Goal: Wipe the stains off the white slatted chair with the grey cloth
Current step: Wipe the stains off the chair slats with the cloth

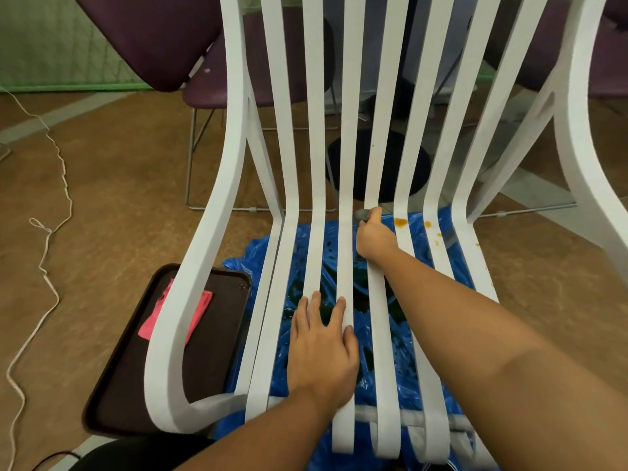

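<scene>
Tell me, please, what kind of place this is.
Probably an indoor office or meeting room: purple chairs stand behind the white slatted chair, the floor looks carpeted, and a blue plastic sheet lies under it.

The bare left hand [323, 348] lies flat at six o'clock, fingers spread; the bare right hand [373, 239], arm outstretched toward twelve, grips a crumpled grey cloth [362, 214].
</scene>
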Demonstrator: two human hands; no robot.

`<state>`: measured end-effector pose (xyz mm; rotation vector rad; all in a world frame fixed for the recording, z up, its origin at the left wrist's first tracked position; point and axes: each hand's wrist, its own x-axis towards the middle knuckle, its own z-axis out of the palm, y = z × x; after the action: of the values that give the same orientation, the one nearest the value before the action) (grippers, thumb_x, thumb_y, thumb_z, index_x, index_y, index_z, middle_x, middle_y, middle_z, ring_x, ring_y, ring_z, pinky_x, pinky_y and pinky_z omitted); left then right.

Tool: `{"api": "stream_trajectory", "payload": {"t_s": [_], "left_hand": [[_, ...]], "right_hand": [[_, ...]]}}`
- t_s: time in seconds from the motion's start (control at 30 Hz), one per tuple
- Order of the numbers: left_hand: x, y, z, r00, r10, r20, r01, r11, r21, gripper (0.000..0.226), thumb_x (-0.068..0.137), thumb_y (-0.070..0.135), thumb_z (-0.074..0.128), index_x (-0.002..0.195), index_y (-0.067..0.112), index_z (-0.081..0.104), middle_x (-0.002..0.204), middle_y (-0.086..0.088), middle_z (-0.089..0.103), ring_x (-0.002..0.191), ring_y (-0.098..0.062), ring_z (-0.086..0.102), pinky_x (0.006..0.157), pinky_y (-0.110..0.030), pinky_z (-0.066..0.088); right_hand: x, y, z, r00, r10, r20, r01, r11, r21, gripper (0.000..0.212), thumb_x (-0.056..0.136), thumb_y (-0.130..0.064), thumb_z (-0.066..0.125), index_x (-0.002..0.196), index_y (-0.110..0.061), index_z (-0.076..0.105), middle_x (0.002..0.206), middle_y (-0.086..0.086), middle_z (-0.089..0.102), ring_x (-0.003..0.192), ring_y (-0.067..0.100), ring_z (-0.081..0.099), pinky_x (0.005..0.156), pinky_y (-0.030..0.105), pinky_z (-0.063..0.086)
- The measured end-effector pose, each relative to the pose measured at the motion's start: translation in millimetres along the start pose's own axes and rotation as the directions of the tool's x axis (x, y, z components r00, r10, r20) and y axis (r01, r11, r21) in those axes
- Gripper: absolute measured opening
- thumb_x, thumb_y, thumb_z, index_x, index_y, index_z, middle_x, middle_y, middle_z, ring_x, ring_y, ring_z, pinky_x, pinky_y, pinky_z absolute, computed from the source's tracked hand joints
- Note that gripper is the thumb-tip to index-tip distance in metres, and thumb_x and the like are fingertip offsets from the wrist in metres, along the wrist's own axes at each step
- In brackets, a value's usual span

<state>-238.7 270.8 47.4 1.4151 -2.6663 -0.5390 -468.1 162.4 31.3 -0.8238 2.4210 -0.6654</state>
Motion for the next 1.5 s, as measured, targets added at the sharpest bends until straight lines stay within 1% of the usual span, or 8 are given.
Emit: {"api": "stream_trajectory", "payload": {"t_s": [0.1,0.23,0.47,0.6,0.77,0.9,1.33,1.5], "left_hand": [[0,0,-3,1.000,-0.005,0.022,0.005,1.000,-0.001,0.055,0.104,0.049,0.021,0.158,0.040,0.016,0.168,-0.002,0.004,0.155,-0.022,-0.008,0.126,-0.042,0.012],[0,1,-4,0.999,-0.015,0.038,0.016,1.000,-0.013,0.055,0.103,0.054,0.022,0.157,0.041,0.017,0.167,-0.001,0.002,0.154,-0.022,-0.008,0.119,-0.045,0.031],[0,4,-5,0.997,-0.038,0.065,0.037,0.999,0.012,0.063,0.097,0.063,0.031,0.156,0.042,0.018,0.167,0.000,0.003,0.154,-0.021,-0.008,0.105,-0.046,0.044],[-4,5,-9,0.998,-0.036,0.054,0.036,0.999,0.003,0.062,0.097,0.057,0.038,0.155,0.043,0.021,0.167,0.000,0.006,0.154,-0.022,-0.004,0.102,-0.046,0.047],[-5,4,-10,0.998,-0.026,0.053,0.026,1.000,0.001,0.061,0.098,0.056,0.040,0.156,0.042,0.023,0.167,0.000,0.007,0.154,-0.023,-0.002,0.101,-0.049,0.049],[-13,4,-12,0.998,-0.019,0.066,0.018,1.000,0.021,0.061,0.100,0.055,0.040,0.156,0.041,0.021,0.166,-0.003,0.006,0.154,-0.026,-0.002,0.104,-0.052,0.047],[-17,3,-11,0.997,-0.001,0.074,-0.001,1.000,0.029,0.059,0.102,0.058,0.033,0.157,0.041,0.020,0.167,-0.003,0.005,0.154,-0.027,-0.001,0.103,-0.049,0.047],[-17,5,-9,0.999,-0.016,0.034,0.015,1.000,0.009,0.052,0.104,0.055,0.025,0.155,0.042,0.023,0.167,-0.003,0.010,0.154,-0.024,0.001,0.102,-0.048,0.049]], "right_hand": [[-19,5,1,1.000,-0.008,0.001,0.008,0.998,0.057,0.026,0.107,-0.028,0.031,0.129,-0.014,0.030,0.098,0.018,0.063,0.074,0.028,0.055,0.064,0.037,0.039],[-51,12,4,1.000,0.022,0.001,-0.022,0.994,0.106,0.023,0.107,-0.029,0.032,0.125,-0.016,0.030,0.087,0.012,0.059,0.071,0.026,0.056,0.062,0.038,0.042],[-104,24,15,0.988,0.153,-0.035,-0.145,0.975,0.170,0.058,0.105,-0.035,0.040,0.151,-0.015,0.012,0.092,0.010,0.065,0.075,0.025,0.063,0.059,0.036,0.046],[-129,29,11,0.977,0.214,0.023,-0.215,0.961,0.173,0.044,0.105,-0.040,0.040,0.132,-0.005,0.035,0.113,0.018,0.064,0.079,0.027,0.057,0.066,0.036,0.043],[-152,38,8,0.976,0.204,0.083,-0.218,0.940,0.262,0.046,0.105,-0.041,0.041,0.130,-0.002,0.039,0.121,0.021,0.061,0.098,0.035,0.062,0.071,0.035,0.043],[-173,46,7,0.975,0.181,0.129,-0.212,0.930,0.299,0.044,0.105,-0.040,0.041,0.129,-0.003,0.039,0.120,0.019,0.061,0.088,0.027,0.056,0.072,0.033,0.045],[-202,52,0,0.961,0.174,0.216,-0.238,0.917,0.320,0.038,0.106,-0.040,0.038,0.128,-0.009,0.039,0.119,0.014,0.059,0.100,0.026,0.059,0.088,0.040,0.050],[-224,55,8,0.965,0.215,0.153,-0.252,0.920,0.301,0.039,0.107,-0.043,0.030,0.126,-0.011,0.042,0.107,0.008,0.061,0.094,0.024,0.061,0.078,0.037,0.046]]}}
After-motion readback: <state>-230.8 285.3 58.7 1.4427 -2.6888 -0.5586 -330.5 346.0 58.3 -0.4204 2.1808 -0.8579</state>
